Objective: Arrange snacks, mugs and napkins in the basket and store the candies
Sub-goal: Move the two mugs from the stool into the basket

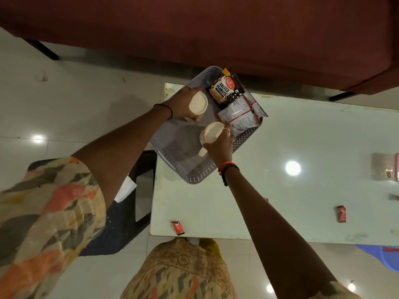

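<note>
A grey perforated basket (195,169) sits on the left end of a pale table (302,203). My left hand (181,104) grips a white mug (198,103) over the basket's far left part. My right hand (220,145) holds a second white mug (210,133) over the basket's middle, its handle pointing toward me. A salted peanuts packet (224,88) and silver-and-red snack packets (239,113) lean in the basket's far right corner. Small red candies lie on the table, one at the near edge (177,228) and one to the right (341,214).
A dark red sofa (194,29) runs along the far side. A dark stool with a white napkin (126,189) stands left of the table. A pinkish jar (386,169) sits at the table's right edge, with another red candy (394,197) near it.
</note>
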Tool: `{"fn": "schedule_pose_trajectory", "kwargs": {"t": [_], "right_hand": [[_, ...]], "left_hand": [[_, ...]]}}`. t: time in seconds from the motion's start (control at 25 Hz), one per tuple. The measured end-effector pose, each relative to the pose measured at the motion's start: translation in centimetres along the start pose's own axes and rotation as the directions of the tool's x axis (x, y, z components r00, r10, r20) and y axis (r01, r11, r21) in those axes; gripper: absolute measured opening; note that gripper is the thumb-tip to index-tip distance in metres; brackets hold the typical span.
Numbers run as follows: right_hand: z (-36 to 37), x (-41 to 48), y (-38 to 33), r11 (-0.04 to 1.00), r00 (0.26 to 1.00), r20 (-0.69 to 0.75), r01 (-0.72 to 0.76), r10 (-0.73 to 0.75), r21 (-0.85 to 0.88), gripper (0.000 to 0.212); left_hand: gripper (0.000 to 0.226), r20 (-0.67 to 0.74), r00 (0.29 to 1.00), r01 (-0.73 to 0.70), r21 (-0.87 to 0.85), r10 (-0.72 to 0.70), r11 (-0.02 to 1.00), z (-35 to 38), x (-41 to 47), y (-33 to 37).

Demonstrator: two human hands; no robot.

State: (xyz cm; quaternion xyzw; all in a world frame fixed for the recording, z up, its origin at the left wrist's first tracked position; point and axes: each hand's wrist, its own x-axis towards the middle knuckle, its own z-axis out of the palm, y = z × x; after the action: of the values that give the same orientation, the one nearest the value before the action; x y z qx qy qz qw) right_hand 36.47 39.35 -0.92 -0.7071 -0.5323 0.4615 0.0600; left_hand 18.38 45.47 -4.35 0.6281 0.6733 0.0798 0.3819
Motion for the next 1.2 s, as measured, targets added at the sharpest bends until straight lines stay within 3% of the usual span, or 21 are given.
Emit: {"fn": "schedule_pose_trajectory", "kwargs": {"t": [0.44,0.92,1.08,1.2], "right_hand": [[0.1,1.6,-0.9,0.999,1.0,-0.009,0.016,-0.016,-0.047,0.087],[-0.6,2.8,-1.5,0.996,1.0,-0.006,0.006,-0.007,-0.084,0.089],[-1.5,2.7,-1.6,0.985,0.996,0.09,0.019,-0.004,-0.169,0.102],[-2.6,1.9,-1.8,0.962,0.994,0.107,0.049,-0.021,-0.267,0.109]], "left_hand": [[0.107,-0.013,1.0,-0.011,0.035,0.011,0.999,0.6,1.2,0.1],[0.083,-0.115,0.99,0.064,-0.183,-0.086,0.981,-0.2,-1.6,0.4],[0.062,-0.305,0.943,0.046,-0.273,-0.132,0.961,-1.6,-5.7,1.3],[0.045,-0.574,0.8,0.001,-0.295,-0.178,0.956,-3.1,-11.2,1.1]]}}
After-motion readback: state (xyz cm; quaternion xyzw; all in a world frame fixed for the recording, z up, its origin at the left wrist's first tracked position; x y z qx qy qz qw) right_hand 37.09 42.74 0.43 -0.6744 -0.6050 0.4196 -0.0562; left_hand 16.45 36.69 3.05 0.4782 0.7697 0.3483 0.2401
